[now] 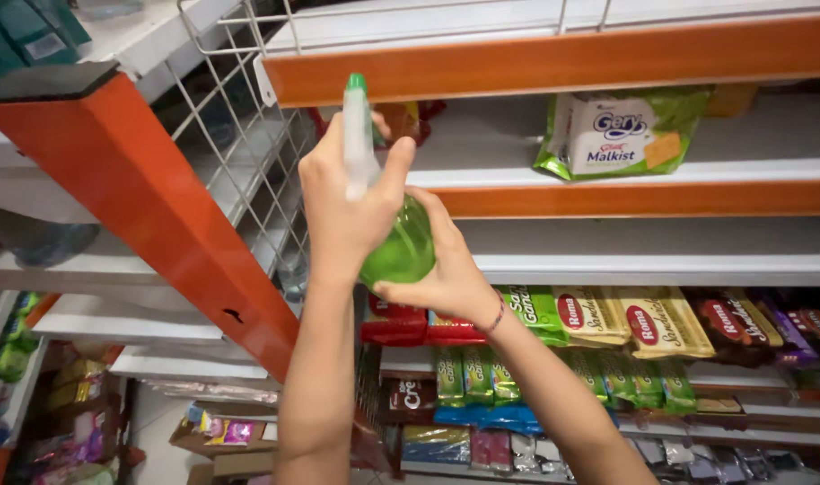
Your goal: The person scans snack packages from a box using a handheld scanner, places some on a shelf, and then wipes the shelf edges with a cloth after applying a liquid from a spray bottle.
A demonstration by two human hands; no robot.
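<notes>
I hold a green spray bottle (399,242) up in front of the middle shelf (625,171), both arms raised. My left hand (342,202) is wrapped around the bottle's white neck and spray head (356,135), its fingers closed tight on it, with the thumb lying across the front. My right hand (446,269) cups the round green body from below and from the side, its fingers curled shut against the plastic. A thin bracelet (497,316) sits on my right wrist. On the middle shelf, to the right of the bottle and well apart from it, lies a green and white cracker pack (621,133). Below the bottle, rows of green and yellow biscuit packs (607,319) fill the lower shelf. Left of the bottle stands a white wire grid (239,153), and further left an orange slanted beam (158,207).
</notes>
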